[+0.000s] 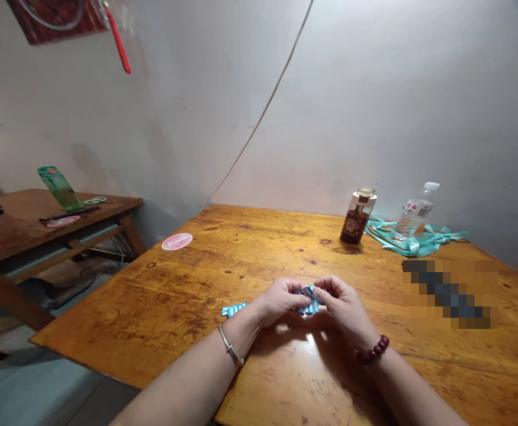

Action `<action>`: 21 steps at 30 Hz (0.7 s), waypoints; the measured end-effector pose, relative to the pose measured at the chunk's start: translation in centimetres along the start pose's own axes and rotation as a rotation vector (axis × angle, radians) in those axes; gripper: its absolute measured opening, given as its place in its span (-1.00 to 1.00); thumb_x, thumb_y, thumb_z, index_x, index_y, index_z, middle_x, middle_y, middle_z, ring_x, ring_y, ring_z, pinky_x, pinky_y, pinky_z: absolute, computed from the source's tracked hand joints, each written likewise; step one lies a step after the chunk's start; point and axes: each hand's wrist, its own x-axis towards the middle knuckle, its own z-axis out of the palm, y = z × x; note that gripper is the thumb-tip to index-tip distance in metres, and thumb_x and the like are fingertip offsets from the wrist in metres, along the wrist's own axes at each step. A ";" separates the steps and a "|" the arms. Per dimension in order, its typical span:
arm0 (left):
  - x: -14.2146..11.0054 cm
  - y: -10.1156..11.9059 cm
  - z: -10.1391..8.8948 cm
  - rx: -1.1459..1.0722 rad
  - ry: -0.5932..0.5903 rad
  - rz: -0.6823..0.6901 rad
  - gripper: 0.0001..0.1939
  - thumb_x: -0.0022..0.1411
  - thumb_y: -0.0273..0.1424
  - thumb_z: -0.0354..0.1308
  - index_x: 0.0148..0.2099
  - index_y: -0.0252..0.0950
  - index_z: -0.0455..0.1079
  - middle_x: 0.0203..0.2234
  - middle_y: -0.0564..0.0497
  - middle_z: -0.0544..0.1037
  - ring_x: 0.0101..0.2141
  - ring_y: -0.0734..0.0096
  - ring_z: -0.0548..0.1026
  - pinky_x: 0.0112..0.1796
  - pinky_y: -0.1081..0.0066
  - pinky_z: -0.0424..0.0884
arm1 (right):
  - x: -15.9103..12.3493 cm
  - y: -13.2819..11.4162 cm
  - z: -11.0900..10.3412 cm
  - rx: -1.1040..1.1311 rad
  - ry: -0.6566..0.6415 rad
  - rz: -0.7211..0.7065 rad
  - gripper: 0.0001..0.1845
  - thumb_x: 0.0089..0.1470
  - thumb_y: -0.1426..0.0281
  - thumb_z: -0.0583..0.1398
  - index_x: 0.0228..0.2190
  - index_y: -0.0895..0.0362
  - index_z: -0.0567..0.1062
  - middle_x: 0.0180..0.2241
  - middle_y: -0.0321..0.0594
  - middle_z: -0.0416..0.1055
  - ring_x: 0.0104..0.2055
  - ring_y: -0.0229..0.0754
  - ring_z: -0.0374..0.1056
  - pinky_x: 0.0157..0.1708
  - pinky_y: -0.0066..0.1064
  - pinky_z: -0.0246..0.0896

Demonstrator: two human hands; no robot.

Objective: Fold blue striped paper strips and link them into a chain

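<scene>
Table: worn honey-brown wooden table (152,302), open wood ahead and leftward of the hands, its left edge well apart.
Paper: folded blue-and-white striped paper strip (309,300), held above mid-table, long axis sideways, one end pointing left.
Left hand (279,300): gripping the strip.
Right hand (343,306): gripping the strip's right end.

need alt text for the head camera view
Two hands, the left hand wearing a silver bangle and the right hand a red bead bracelet, hold a blue-and-white striped strip over a wooden table. A brown bottle, a plastic water bottle and teal ribbon sit beyond them.
</scene>
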 end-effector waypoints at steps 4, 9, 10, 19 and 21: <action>0.0 0.0 -0.1 0.005 0.018 0.001 -0.82 -0.16 -0.37 0.18 -0.46 -0.39 0.34 -0.60 0.07 0.36 -0.57 0.60 0.29 -0.51 0.56 0.17 | 0.0 -0.6 -0.5 0.074 -0.033 0.098 -0.67 -0.14 0.21 0.14 -0.35 0.17 0.41 -0.41 -0.21 0.38 -0.41 -0.26 0.26 -0.43 -0.46 0.15; 0.2 -0.4 -0.2 -0.025 0.071 -0.017 -0.80 -0.17 -0.39 0.19 -0.44 -0.38 0.32 -0.60 0.07 0.37 -0.58 0.60 0.30 -0.53 0.57 0.18 | -0.2 -1.6 -0.8 0.121 -0.206 0.237 -0.67 -0.20 0.22 0.17 -0.39 0.18 0.44 -0.52 -0.27 0.37 -0.58 -0.35 0.18 -0.58 -0.52 0.05; 0.3 -0.5 -0.1 -0.040 0.082 -0.011 -0.80 -0.17 -0.39 0.19 -0.43 -0.38 0.32 -0.60 0.06 0.37 -0.58 0.60 0.30 -0.54 0.57 0.18 | -0.2 -1.6 -0.8 0.124 -0.184 0.227 -0.71 -0.20 0.23 0.17 -0.42 0.18 0.43 -0.55 -0.30 0.35 -0.59 -0.36 0.17 -0.58 -0.52 0.03; 1.1 -0.8 -0.1 -0.201 0.242 -0.024 -0.75 -0.18 -0.36 0.21 -0.40 -0.37 0.30 -0.53 0.04 0.40 -0.55 0.59 0.33 -0.51 0.56 0.23 | -0.1 -0.4 -0.5 -0.033 -0.098 0.153 -0.79 -0.13 0.29 0.10 -0.50 0.18 0.42 -0.67 -0.34 0.26 -0.62 -0.34 0.14 -0.62 -0.52 0.02; 1.0 -0.9 0.1 -0.184 0.259 0.015 -0.76 -0.17 -0.37 0.21 -0.40 -0.37 0.30 -0.54 0.05 0.39 -0.55 0.59 0.32 -0.52 0.57 0.22 | -0.2 -0.6 -0.3 -0.042 -0.086 0.135 -0.73 -0.15 0.22 0.12 -0.54 0.19 0.40 -0.66 -0.34 0.27 -0.61 -0.34 0.15 -0.61 -0.52 0.02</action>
